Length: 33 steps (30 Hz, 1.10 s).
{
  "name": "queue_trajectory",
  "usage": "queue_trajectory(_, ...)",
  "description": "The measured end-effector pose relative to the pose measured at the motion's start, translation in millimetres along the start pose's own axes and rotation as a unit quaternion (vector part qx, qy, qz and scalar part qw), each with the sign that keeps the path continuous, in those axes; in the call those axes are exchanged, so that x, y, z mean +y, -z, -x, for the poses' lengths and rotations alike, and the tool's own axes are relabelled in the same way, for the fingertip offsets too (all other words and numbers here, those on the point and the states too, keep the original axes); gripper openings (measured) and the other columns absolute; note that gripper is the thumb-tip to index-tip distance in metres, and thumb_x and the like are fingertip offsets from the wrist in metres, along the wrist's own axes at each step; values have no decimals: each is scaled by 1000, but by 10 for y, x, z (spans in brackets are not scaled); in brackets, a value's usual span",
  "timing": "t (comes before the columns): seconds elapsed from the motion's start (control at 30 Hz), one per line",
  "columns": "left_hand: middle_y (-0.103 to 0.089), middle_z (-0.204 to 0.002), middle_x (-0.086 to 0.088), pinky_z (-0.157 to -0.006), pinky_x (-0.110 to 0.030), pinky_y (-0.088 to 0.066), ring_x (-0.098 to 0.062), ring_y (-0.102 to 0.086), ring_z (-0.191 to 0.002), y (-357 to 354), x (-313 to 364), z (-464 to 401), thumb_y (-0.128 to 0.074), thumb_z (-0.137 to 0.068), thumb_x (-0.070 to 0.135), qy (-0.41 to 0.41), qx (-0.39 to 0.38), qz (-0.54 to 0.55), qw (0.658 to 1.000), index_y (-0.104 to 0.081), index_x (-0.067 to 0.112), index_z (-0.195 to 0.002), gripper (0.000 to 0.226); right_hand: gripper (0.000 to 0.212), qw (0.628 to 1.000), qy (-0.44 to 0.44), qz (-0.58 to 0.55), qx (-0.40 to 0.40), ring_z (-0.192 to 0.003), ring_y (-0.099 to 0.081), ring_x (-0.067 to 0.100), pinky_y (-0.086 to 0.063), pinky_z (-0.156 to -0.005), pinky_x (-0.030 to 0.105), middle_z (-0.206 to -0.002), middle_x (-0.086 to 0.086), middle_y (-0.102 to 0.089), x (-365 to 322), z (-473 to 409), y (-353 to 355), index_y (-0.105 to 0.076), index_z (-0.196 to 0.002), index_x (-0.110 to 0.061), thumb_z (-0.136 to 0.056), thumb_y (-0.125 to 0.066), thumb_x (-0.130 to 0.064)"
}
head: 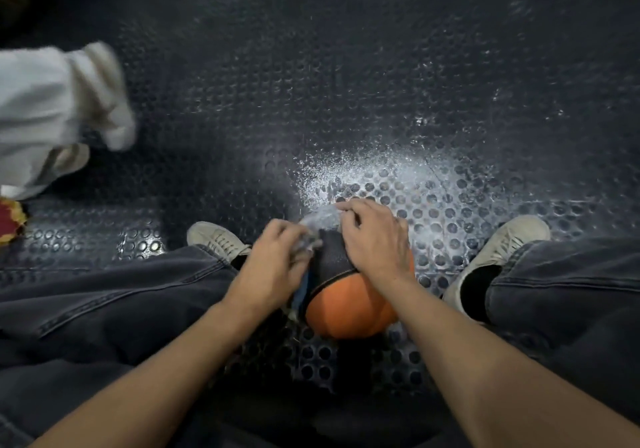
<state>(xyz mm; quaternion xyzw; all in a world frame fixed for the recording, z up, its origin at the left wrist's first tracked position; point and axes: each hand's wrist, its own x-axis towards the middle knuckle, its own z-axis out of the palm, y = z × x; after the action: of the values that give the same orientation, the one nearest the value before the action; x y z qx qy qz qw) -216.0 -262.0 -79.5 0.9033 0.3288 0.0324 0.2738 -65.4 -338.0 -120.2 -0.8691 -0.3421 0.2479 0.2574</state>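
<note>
Left hand (273, 267) first: the fingers are bunched together and pinched on a crumpled grey cloth (309, 239), which is pressed against the left flank of the ball (349, 309). A blue strip of fabric hangs below that hand, tight beside the ball; I can't tell whether it belongs to the cloth.

Over to my right hand (372, 236): it's clamped down on top of the ball, palm flat on the dark panel and fingers bent over the far side, where the surface looks pale and dusty. The two hands sit close together with only a narrow strip of the dark panel between them.

The ball itself is orange on my side and dark grey further up. It's down on the floor (346, 101) between my feet, the left shoe (214, 238) just beyond my left hand and the right shoe (502, 243) well off to the other side. My dark jeans (104, 302) frame it on both sides.

The floor is black studded rubber. A patch of white powder (374, 170) is spread on it just beyond the ball. Far left, another person's pale trouser leg (45, 111) is blurred, and a red and yellow scrap (10, 219) sits at the edge.
</note>
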Motion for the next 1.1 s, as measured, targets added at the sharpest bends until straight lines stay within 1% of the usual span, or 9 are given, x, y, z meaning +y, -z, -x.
queue_trajectory(0.07, -55, -95, -5, -75, -19, -34, -23, -57, -88, -29, -14, -40, -64, -87, 13, 69, 31, 3, 997, -65, 10, -104, 18, 34, 1000, -14, -6, 16, -118, -52, 10, -28, -110, 45, -128, -13, -61, -4, 14, -16, -64, -121, -36, -101, -36, -35)
queue_trajectory(0.23, -59, -93, -3, -78, -26, -44, -18, -58, -86, -92, 245, 139, -51, -82, 18, -92, -77, 46, 992, -66, 13, -96, 21, 23, 999, -40, 1, 27, -109, -52, 21, -35, -99, 45, -115, -4, -61, 58, 39, 74, -65, -106, -30, -97, -43, -30)
queue_trajectory(0.37, -58, -83, -2, -68, -32, -36, -28, -58, -82, -56, 71, -61, -56, -87, 12, 52, 29, 8, 998, -59, 14, -85, 4, 11, 999, -22, 44, 3, -91, -50, 18, -38, -97, 44, -93, -4, -52, 35, -104, 156, -52, -84, -22, -92, -49, -28)
queue_trajectory(0.53, -51, -109, 3, -83, -38, -48, -21, -57, -97, -113, 175, 195, -53, -89, 43, 20, -23, 21, 999, -58, 23, -119, 37, 49, 997, 19, -64, -39, -88, -50, 4, -44, -99, 45, -124, 0, -61, 115, -26, 40, -59, -124, -28, -90, -27, -41)
queue_trajectory(0.63, -55, -90, 4, -74, -36, -48, -19, -58, -81, -67, 76, -20, -57, -92, 37, 63, 3, -12, 998, -62, 26, -91, 13, 51, 996, 12, -63, -59, -93, -51, 1, -42, -104, 47, -133, -2, -61, 142, 29, 50, -60, -132, -32, -94, -27, -43)
queue_trajectory(0.73, -50, -70, 7, -63, -32, -40, -24, -59, -74, -35, 19, -240, -61, -91, 28, 130, 8, -21, 991, -50, 27, -63, 30, 34, 998, -23, -45, -36, -103, -57, 13, -42, -106, 51, -126, -4, -64, 62, 82, -1, -64, -123, -31, -100, -39, -27)
queue_trajectory(0.9, -60, -102, 10, -76, -37, -50, -18, -61, -86, -17, 188, 123, -59, -92, 27, -2, -32, -17, 999, -70, 21, -104, 16, 16, 997, -77, -13, -15, -65, -48, 8, -52, -87, 45, -81, -7, -56, 36, 64, -86, -52, -101, -23, -103, -37, -26)
queue_trajectory(1.0, -58, -90, 10, -65, -30, -39, -20, -59, -83, -16, 197, -14, -58, -92, 29, 54, -3, -60, 997, -68, 23, -92, 12, 35, 998, -50, -20, -27, -69, -53, 8, -51, -95, 48, -97, -7, -65, 68, 121, -67, -52, -135, -27, -104, -35, -28)
queue_trajectory(1.1, -64, -82, 5, -63, -32, -43, -19, -56, -72, -8, 89, -268, -62, -90, 26, 150, 5, -28, 988, -73, 23, -91, 11, 39, 998, -55, -9, -35, -94, -61, 16, -46, -102, 51, -125, -2, -61, 25, 148, -64, -56, -136, -31, -103, -35, -31)
